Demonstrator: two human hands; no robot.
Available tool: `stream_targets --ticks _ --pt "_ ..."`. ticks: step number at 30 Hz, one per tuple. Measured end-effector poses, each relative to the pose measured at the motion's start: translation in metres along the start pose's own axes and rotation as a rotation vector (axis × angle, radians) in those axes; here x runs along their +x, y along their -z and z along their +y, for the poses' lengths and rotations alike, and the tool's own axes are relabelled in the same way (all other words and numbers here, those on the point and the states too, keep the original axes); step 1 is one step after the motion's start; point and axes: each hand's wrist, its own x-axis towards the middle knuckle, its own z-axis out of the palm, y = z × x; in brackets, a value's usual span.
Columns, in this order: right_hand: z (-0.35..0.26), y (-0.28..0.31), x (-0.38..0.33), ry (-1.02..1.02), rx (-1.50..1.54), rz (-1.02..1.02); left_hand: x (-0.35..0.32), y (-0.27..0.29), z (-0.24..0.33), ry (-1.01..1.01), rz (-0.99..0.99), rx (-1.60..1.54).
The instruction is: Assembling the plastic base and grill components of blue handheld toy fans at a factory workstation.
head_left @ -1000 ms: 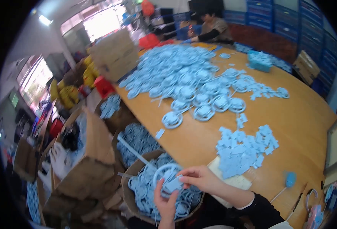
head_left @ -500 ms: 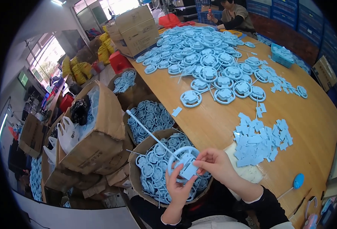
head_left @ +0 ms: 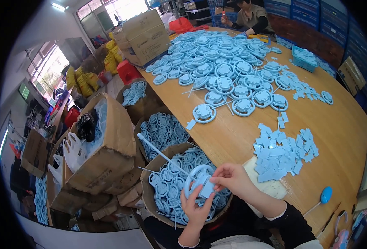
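Note:
Above an open carton, my left hand [head_left: 195,211] grips a light-blue plastic wheel-shaped part [head_left: 196,171], thumb on one side and fingers on the other. A long thin rod [head_left: 160,153] slants from it to the upper left. Against the wheel's hub lies a flat light-blue rectangular plate [head_left: 207,190]. My right hand [head_left: 235,179] is closed, thumb and forefinger pinching the plate's upper right edge. Whether the plate is fixed to the hub, I cannot tell. Beneath both hands, the carton [head_left: 147,193] holds many similar wheel parts.
A large heap of blue wheel parts [head_left: 225,83] covers the table's far side. Loose plates [head_left: 281,155] lie right of my hands. Cartons [head_left: 108,155] crowd the left. A blue oval-headed stick [head_left: 326,195] rests at the right. Across the table sits another person [head_left: 256,18].
The wheel part in my hands has tilted, and its plate shows at a steeper angle. The heap's nearest wheel sits closer to a loose plate. The person across has shifted their arms.

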Motion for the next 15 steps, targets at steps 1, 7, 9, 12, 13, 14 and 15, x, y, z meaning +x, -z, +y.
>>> stream_targets --ticks 1,7,9,12,13,14,15 --pt "0.0 0.0 -0.001 0.002 0.001 0.004 -0.001 -0.001 -0.002 0.028 0.008 -0.031" --pt "-0.012 0.002 -0.009 0.68 -0.933 0.181 -0.004 0.002 -0.002 0.42 0.167 -0.332" --pt "-0.008 0.007 0.0 0.662 -0.69 -0.195 -0.006 0.004 -0.007 0.509 0.233 -0.623" --pt "0.004 0.019 0.013 0.73 -0.692 -0.262 0.007 0.012 0.019 0.699 0.109 -0.553" --pt "0.001 0.015 0.01 0.742 -0.704 -0.247 0.007 0.012 0.02 0.684 0.1 -0.567" --pt "-0.004 0.011 0.005 0.644 -0.598 -0.269 0.003 0.013 0.017 0.706 0.12 -0.623" --pt "-0.005 0.007 0.002 0.546 -0.489 -0.291 0.002 0.013 0.016 0.731 0.14 -0.676"
